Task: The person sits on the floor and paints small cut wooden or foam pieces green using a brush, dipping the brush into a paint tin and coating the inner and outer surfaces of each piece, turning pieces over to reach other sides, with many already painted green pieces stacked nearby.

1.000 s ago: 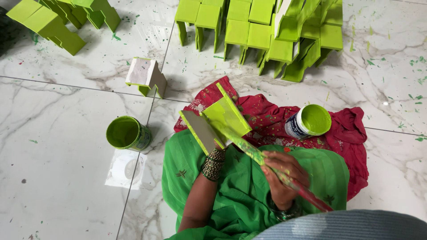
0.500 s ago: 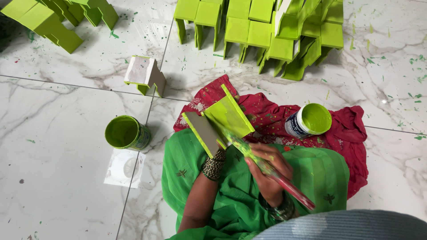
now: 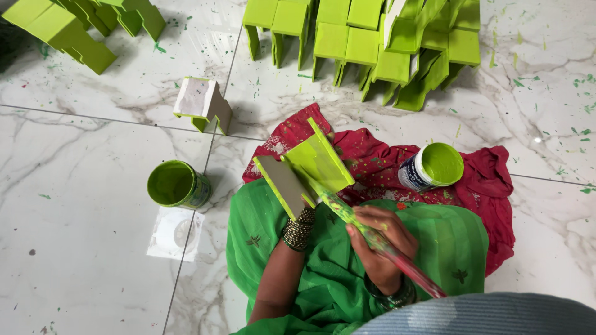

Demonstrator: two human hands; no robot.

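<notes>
Head view, looking straight down at a person seated on a marble floor point(image 3: 81, 248) in green clothing. The right hand point(image 3: 379, 245) is closed around the paint-spattered handle of a brush point(image 3: 366, 232), whose tip rests on a small green-painted wooden stand point(image 3: 307, 167) just ahead of the hand. The left hand is almost wholly hidden beneath that stand; only the bangled wrist point(image 3: 298, 228) shows, so its grip cannot be seen, though the stand sits tilted in the air directly above it.

Just beyond and to the right of the right hand, an open paint tin point(image 3: 433, 166) lies tipped on its side on a red cloth point(image 3: 478, 186), its mouth coated in bright green paint. To the left of the left wrist, a second open tin point(image 3: 177, 184) stands upright on the floor, green inside; how much paint it has cannot be told. Beside it, nearer the person, lies a flat white lid or sheet point(image 3: 174, 232), hard to make out.

Farther ahead, one mostly unpainted stand point(image 3: 202, 104) sits alone. Beyond it, a cluster of painted green stands point(image 3: 366, 37) is cut off by the top edge, and another group point(image 3: 74, 25) runs out at the upper left corner. A grey-blue shape point(image 3: 496, 313) blurs the bottom edge.
</notes>
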